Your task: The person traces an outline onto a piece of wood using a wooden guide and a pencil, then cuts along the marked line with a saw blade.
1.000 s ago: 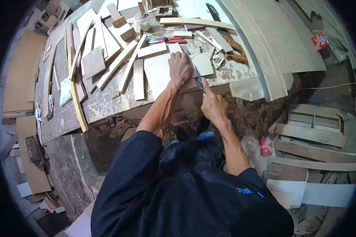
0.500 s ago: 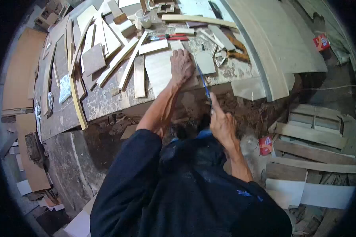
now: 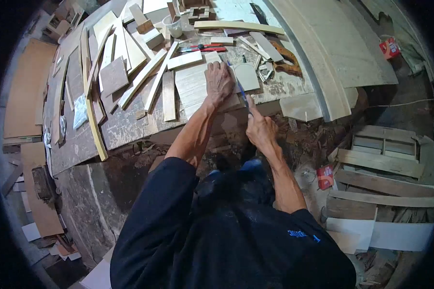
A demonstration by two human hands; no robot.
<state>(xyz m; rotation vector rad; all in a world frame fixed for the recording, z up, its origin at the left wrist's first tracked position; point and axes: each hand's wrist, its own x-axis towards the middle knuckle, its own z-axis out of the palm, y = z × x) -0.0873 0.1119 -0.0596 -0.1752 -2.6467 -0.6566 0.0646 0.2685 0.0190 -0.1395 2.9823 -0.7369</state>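
My left hand (image 3: 219, 83) presses down with bent fingers on a pale wooden board (image 3: 190, 86) at the bench's front edge; whatever lies under the fingers is hidden. My right hand (image 3: 262, 129) is closed round the handle end of a thin blue tool (image 3: 241, 90), just off the bench edge. The tool's narrow blade runs up and left, past the right side of my left hand. Beside it lies a pale piece with a curved line (image 3: 247, 76). Red-handled tools (image 3: 208, 48) lie behind the board.
Wooden strips (image 3: 142, 79) cover the bench's left part. An orange-handled saw (image 3: 288, 60), small offcuts and a plastic cup (image 3: 173, 26) lie farther back. A long curved panel (image 3: 318, 58) crosses the right side. Wooden frames (image 3: 381, 164) and a red packet (image 3: 325, 177) are at the lower right.
My right hand moved back toward me with the blue tool, then forward again to the bench edge. My left hand stays on the board.
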